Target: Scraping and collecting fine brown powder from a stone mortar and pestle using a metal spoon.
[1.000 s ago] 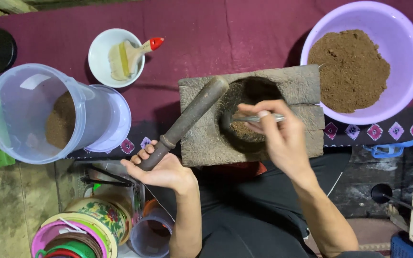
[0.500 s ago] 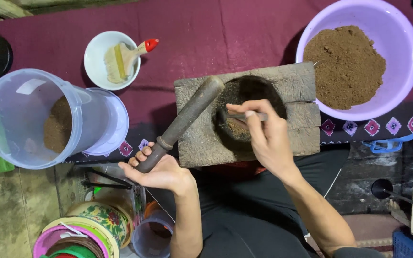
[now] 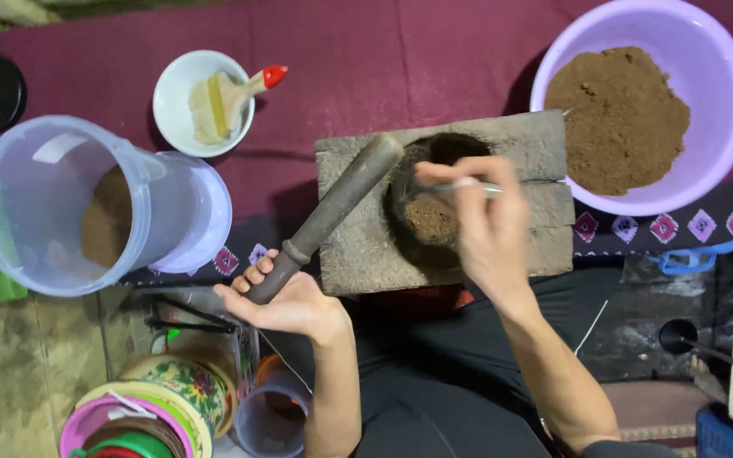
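Note:
A grey stone block (image 3: 536, 246) with a round hollow (image 3: 430, 216) holding brown powder lies in front of me. My left hand (image 3: 286, 297) grips the lower end of a long dark pestle (image 3: 332, 212) that leans across the block's left corner. My right hand (image 3: 489, 225) hovers over the hollow, fingers closed on a thin metal spoon (image 3: 477, 188) whose tip reaches into the hollow.
A purple basin (image 3: 723, 76) of brown powder stands at the right. A clear plastic tub (image 3: 53, 208) with some powder lies tilted at the left beside its lid (image 3: 201, 212). A white bowl (image 3: 176, 89) holds a red-tipped brush (image 3: 239, 93). Coloured containers (image 3: 163, 399) sit at bottom left.
My right hand with the spoon has shifted a little left over the hollow. The left hand and pestle have stayed in place.

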